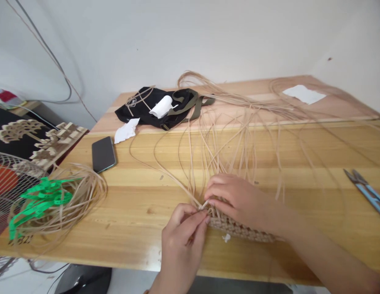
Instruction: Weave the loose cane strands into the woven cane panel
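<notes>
A woven piece [243, 230] of tan strips lies near the table's front edge, its long loose strips [219, 153] fanning out toward the back. My left hand [185, 232] pinches at the left end of the weave, thumb and fingertips pressed together at a strip. My right hand [231, 194] rests over the upper side of the piece, its thumb and forefinger closed on a strip beside the left fingertips. Part of the weaving is hidden beneath the right hand and forearm. A small white scrap [226, 237] sits just in front of the weave.
Blue-handled snips [369, 194] lie at the right. A phone [104, 154], a black bag [147, 110] and pieces of white paper [305, 94] are on the wooden table [141, 241]. At the left are coiled strips [88, 188] with green tape [43, 196] and a fan's wire guard [27, 159].
</notes>
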Available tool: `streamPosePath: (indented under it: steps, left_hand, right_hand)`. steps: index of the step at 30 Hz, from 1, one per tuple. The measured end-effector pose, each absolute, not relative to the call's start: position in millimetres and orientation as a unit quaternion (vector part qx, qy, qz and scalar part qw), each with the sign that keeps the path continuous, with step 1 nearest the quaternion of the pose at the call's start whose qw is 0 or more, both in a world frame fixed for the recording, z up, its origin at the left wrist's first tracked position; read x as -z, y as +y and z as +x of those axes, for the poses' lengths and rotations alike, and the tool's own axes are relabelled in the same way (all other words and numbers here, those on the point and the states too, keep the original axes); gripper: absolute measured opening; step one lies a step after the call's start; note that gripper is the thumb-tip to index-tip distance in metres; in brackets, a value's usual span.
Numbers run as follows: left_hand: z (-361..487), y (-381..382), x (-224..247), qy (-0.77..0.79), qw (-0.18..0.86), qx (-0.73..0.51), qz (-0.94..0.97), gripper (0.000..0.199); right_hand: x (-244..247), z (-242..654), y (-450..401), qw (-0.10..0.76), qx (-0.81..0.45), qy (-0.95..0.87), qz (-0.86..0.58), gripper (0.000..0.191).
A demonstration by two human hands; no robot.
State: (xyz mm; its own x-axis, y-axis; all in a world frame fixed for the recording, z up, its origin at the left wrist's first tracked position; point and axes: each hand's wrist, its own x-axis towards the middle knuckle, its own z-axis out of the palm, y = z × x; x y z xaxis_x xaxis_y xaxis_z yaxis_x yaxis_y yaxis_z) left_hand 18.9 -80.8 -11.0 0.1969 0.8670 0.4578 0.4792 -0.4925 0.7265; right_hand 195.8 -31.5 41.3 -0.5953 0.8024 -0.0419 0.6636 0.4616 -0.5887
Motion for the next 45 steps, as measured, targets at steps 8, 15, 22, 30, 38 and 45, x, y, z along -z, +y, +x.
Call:
streamPosePath:
  steps: [8,15,22,30,38,45]
  left_hand:
    - [20.0,-81.9,12.0,0.473,0.239,-0.450,0.719,0.014]
    - [17.4,-80.6,8.5,0.495,0.254,-0.440,0.705,0.009]
    - [13.6,-85.4,8.2,0.485,0.315,-0.433,0.692,0.019]
    - [10.5,-88.4,11.4,0.487,0.325,-0.437,0.683,0.023]
    - [13.7,-86.6,9.4,0.479,0.296,-0.442,0.698,0.021]
    - [22.1,-84.2,2.8,0.460,0.227,-0.468,0.720,0.020]
  right_hand:
    - [-40.8,195.1,-33.1,0.123,-0.294,-0.837,-0.444,0.020]
    - [-40.4,195.9,-32.9,0.125,-0.304,-0.832,-0.447,0.021]
    - [-39.1,195.9,-34.0,0.130,-0.307,-0.826,-0.455,0.022]
    - [-40.4,195.1,-33.7,0.135,-0.303,-0.816,-0.474,0.019]
    - [-51.9,186.0,-36.1,0.100,-0.290,-0.759,-0.574,0.014]
    - [-53.6,181.5,-41.2,0.151,-0.339,-0.707,-0.601,0.016]
